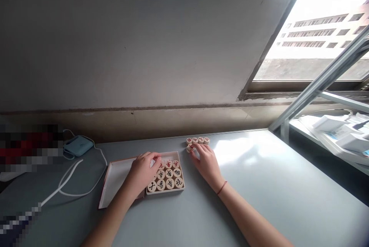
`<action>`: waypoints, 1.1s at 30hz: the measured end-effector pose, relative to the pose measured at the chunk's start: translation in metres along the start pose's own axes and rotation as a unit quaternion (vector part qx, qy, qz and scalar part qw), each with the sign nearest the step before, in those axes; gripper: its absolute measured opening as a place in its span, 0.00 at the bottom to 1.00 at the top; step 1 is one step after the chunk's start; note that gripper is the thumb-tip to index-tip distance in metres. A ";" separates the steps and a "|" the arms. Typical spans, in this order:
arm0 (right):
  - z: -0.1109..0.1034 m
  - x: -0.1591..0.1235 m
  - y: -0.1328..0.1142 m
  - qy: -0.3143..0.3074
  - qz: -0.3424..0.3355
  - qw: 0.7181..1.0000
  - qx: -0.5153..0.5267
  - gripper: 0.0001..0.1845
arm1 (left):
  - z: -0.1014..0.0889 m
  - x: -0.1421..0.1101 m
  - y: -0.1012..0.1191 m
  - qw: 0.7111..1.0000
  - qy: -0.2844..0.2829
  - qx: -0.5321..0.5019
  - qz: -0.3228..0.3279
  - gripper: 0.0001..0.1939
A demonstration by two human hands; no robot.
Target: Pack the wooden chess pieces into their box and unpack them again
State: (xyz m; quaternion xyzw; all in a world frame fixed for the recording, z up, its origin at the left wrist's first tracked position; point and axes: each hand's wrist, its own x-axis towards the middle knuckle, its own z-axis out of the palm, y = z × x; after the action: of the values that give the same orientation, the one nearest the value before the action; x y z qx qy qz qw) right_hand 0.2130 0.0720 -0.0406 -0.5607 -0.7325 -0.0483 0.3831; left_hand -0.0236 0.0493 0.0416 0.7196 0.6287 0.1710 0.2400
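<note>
A shallow white box (165,192) holds several round wooden xiangqi pieces with black and red characters. My left hand (144,168) hangs over the box's back left part, its thumb and fingers pinched together; whatever is between them is hidden. To the right of the box, my right hand (205,158) reaches the table with thumb and fingers closed around a xiangqi piece (190,147), partly covered by the fingers. Just behind it, several xiangqi pieces (201,140) stand in a row side by side, red characters facing up.
The box lid (117,178) lies inside up, left of the box. Farther left are a light blue device (78,146) and a looping white cable (82,194). A wall backs the grey table (245,197); a metal frame (319,80) and white items on a shelf stand right.
</note>
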 end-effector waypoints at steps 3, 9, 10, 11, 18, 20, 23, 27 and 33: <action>0.006 -0.002 0.003 -0.035 0.006 0.999 -0.019 0.09 | 0.007 0.003 -0.005 0.998 0.010 0.064 -0.005 0.16; 0.008 -0.001 0.001 -0.035 0.005 0.999 -0.034 0.10 | 0.014 0.005 -0.011 0.994 0.017 0.105 -0.009 0.16; 0.007 0.000 0.000 -0.031 0.005 0.999 -0.034 0.10 | 0.014 0.005 -0.011 0.994 0.013 0.109 -0.007 0.16; 0.006 0.000 -0.001 -0.023 0.005 0.999 -0.033 0.10 | 0.015 0.005 -0.011 0.994 0.009 0.111 -0.007 0.16; -0.004 -0.001 -0.020 0.013 -0.032 0.999 0.012 0.16 | 0.013 0.003 -0.005 0.995 -0.013 0.099 -0.014 0.15; -0.005 -0.001 -0.026 0.008 -0.046 0.999 0.021 0.15 | 0.012 0.003 -0.004 0.995 -0.021 0.094 -0.014 0.15; -0.007 -0.003 -0.032 0.005 -0.069 0.997 0.027 0.13 | 0.012 0.003 -0.005 0.996 -0.021 0.092 -0.008 0.14; -0.009 -0.003 -0.038 -0.008 -0.091 0.995 0.044 0.12 | 0.015 0.004 -0.008 0.996 -0.021 0.090 -0.005 0.14; -0.013 -0.002 -0.045 0.002 -0.107 0.992 0.060 0.11 | 0.016 0.005 -0.011 0.998 -0.015 0.061 0.011 0.14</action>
State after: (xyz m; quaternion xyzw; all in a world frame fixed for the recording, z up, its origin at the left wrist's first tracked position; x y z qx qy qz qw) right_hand 0.1814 0.0471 -0.0167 -0.4547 -0.7891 -0.0460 0.4105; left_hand -0.0228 0.0529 0.0219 0.7421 0.6267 0.1237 0.2031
